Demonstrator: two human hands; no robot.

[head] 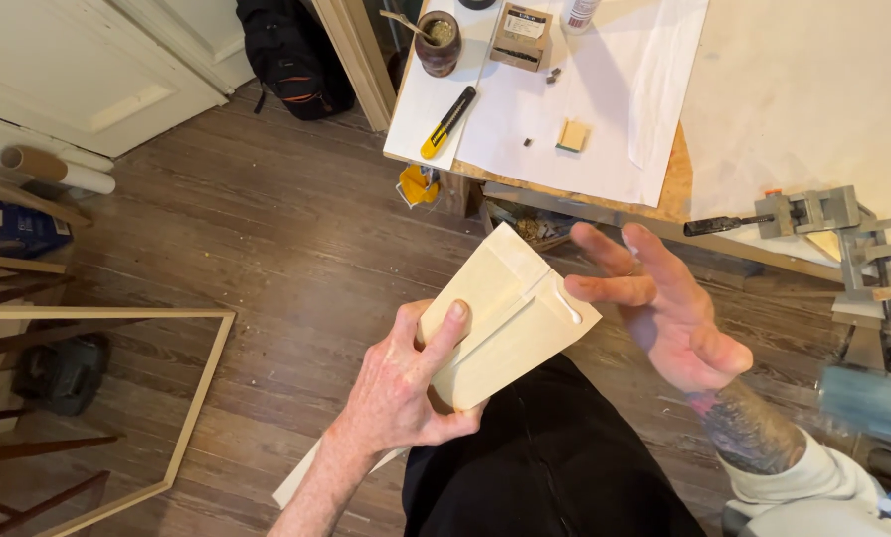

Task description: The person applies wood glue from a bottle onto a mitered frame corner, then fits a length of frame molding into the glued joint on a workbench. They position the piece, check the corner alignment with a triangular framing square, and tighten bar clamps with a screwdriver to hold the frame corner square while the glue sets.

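A: What's the left hand (401, 383) doing?
B: It grips a pale wood block (505, 313) over the lap, thumb pressed on its top face.
A: And the right hand (664, 308)?
B: Spread open, holding nothing; one fingertip touches a white glue line (568, 304) in the block's groove.
A: Anything nearby?
B: A workbench (676, 189) beyond, with a yellow knife (447, 122) and a metal vise (813, 211).
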